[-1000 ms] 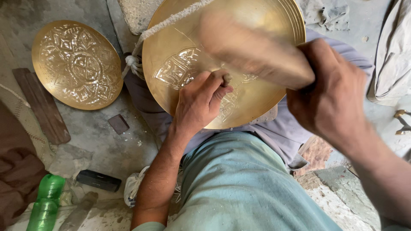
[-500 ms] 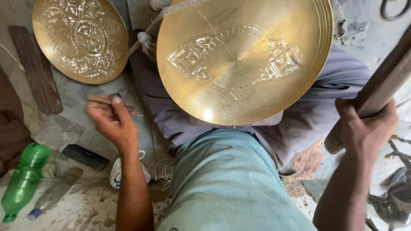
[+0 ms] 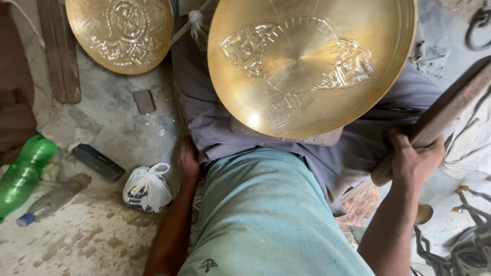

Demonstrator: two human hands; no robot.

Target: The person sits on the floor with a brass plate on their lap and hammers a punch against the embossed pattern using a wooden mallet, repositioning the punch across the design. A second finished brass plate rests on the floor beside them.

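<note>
With the brass plate resting on the lap, the right hand has its fingers wrapped around the wooden mallet, while the left hand reaches floorward, its fingers hidden, seemingly between chasing strokes.

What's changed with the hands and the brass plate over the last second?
The left hand left the big brass plate, swung out over the floor, then dropped beside the lap. The right hand drew the wooden mallet off the plate, out to the right. The plate stays on the lap; the right hand still grips the mallet.
</note>
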